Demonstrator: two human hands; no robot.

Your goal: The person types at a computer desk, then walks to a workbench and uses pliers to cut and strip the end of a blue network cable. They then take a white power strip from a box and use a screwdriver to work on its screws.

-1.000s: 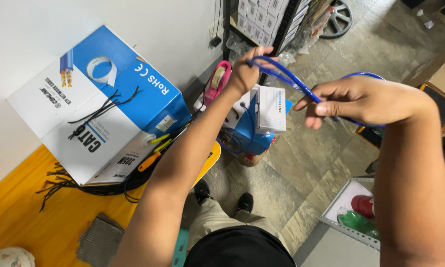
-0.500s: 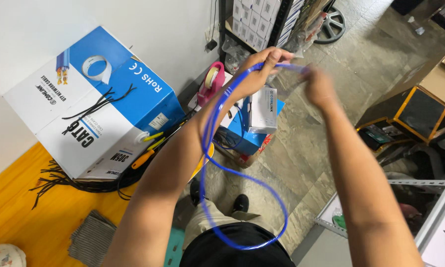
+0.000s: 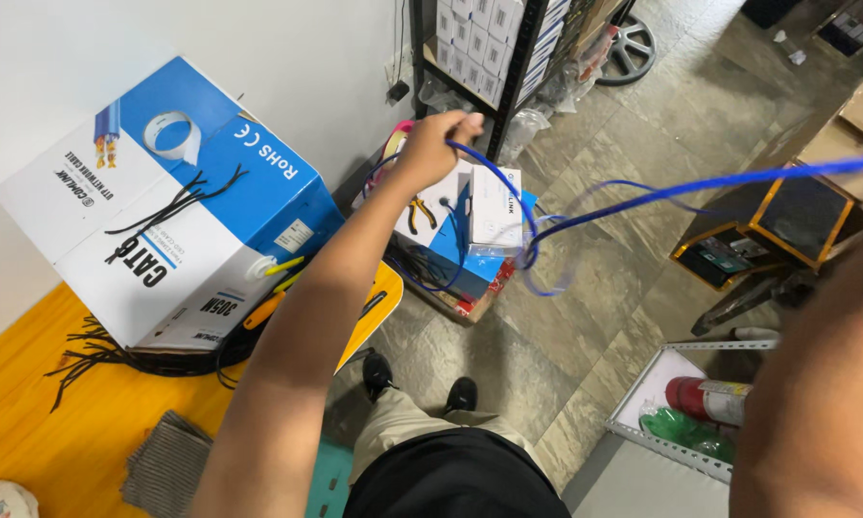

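Blue cable [image 3: 642,197] gripped by left hand [image 3: 429,149].

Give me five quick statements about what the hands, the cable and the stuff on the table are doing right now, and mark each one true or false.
1. The left hand is closed around the blue cable. True.
2. The blue cable lies flat on the floor. False: it is held in the air, stretching toward the right edge of the view with a loop hanging in the middle.
3. The right hand is in plain view holding pliers. False: only the right forearm shows; the hand is out of frame.
4. A big blue and white cardboard box sits on the yellow table. True.
5. Black cable ties lie by the foot of that box. True.
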